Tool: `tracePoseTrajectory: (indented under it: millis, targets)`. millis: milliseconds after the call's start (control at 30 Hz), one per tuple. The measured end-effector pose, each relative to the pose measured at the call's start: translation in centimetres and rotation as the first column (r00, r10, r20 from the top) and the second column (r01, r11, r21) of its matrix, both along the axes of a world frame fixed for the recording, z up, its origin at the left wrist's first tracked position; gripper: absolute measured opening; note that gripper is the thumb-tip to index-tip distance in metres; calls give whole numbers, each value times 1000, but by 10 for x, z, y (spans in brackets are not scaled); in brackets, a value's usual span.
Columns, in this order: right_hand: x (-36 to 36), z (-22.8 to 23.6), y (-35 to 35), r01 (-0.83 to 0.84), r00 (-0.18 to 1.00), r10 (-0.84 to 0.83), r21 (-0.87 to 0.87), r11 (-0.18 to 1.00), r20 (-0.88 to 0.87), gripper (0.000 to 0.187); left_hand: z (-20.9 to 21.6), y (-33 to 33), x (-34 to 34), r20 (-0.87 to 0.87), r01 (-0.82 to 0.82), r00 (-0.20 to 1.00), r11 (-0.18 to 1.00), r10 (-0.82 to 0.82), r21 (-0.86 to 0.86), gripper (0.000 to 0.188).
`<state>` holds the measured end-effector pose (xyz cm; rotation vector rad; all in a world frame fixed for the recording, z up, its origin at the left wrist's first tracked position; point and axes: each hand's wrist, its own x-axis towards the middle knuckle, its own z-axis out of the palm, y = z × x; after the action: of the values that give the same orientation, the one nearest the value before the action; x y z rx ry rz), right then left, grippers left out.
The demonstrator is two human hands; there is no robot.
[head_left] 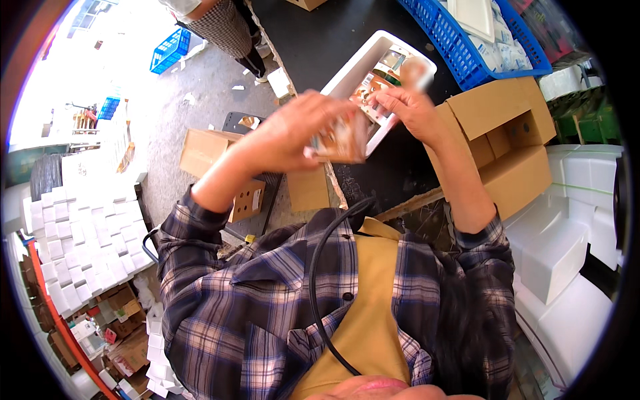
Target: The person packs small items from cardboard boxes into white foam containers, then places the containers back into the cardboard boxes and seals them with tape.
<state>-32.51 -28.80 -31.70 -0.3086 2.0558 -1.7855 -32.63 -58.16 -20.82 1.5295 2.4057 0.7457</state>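
Observation:
My left hand [290,130] is closed around a small printed package [341,140] with brown and white colours, smeared by motion. It is held just off the near end of a white foam box [337,79] on the black table. Inside that box lie several printed packages [371,88] in orange, white and green. My right hand [412,115] is over the box's right side, thumb and fingers pinched together close to those packages. Whether something is between these fingertips I cannot make out. A blurred round patch hides the box's far right corner.
A blue crate [445,41] with white packs and a white lid stands at the far right. Beside my right arm is an open cardboard box [517,175]. White foam boxes [87,233] are stacked at left. A person [220,30] stands beyond the table.

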Motion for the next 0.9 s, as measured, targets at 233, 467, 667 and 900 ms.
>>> tracePoseTrajectory:
  millis: [233, 467, 667, 900]
  targets:
    - [-26, -3, -6, 214, 642, 501, 764, 609, -580, 46, -5, 2, -69, 136, -62, 988, 997, 67, -40, 107]
    - [-46, -27, 18, 245, 642, 444, 717, 653, -624, 42, -28, 70, -83, 143, 261, 963, 923, -229, -283, 105]
    - [-43, -29, 17, 243, 707, 344, 669, 702, -618, 41, -74, 67, -77, -44, 337, 923, 856, -383, -392, 97]
    - [-40, -31, 15, 223, 734, 305, 639, 736, -607, 45, -59, 48, -65, -98, -13, 995, 997, 6, -71, 80]
